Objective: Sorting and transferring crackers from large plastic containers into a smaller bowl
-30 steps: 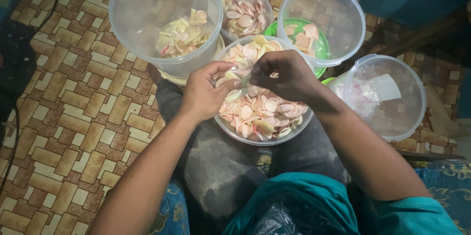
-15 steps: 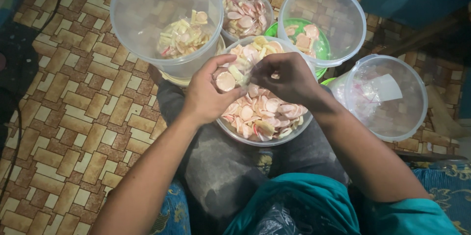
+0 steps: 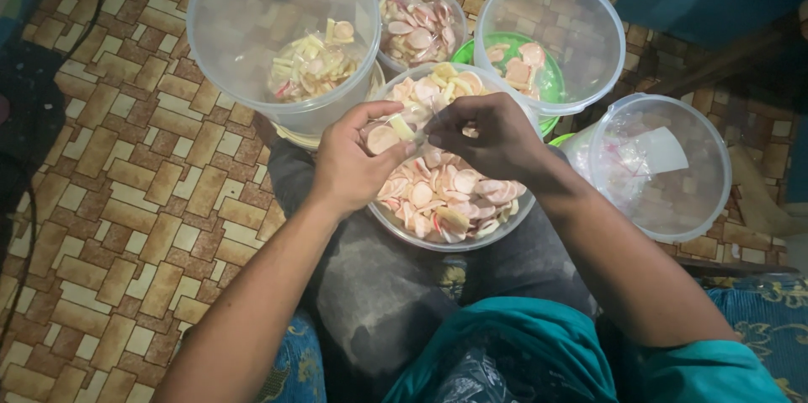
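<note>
**Sorting crackers by hand over the lap bowl**

Left hand (image 3: 349, 163) fingers curled shut around a few round pale raw crackers (image 3: 380, 139), pinched between thumb and fingertips. Right hand (image 3: 492, 135) fingers bent inward toward the left; looks like it is picking at the same pieces, but its fingertips are hidden behind the knuckles, so cannot tell if it grips anything. Both hands hover just above the clear round plastic bowl of pink, white and yellow crackers (image 3: 471, 239), which rests on the lap.

Step, as judged: picking pieces out of the mix and sorting them by kind. Next move would call for carrying the held pieces to a matching container.

Around: big clear tub with yellowish pieces (image 3: 252, 41) to the left front, clear tub with pink pieces over a green rim (image 3: 589, 24) to the right front, small tub of pink crackers (image 3: 421, 29) between them, lidded tub with a plastic bag (image 3: 699, 193) at right.

Versus half a second ago: hands in nearly the same spot, the held cracker turned a little in the left hand, the containers unmoved.
</note>
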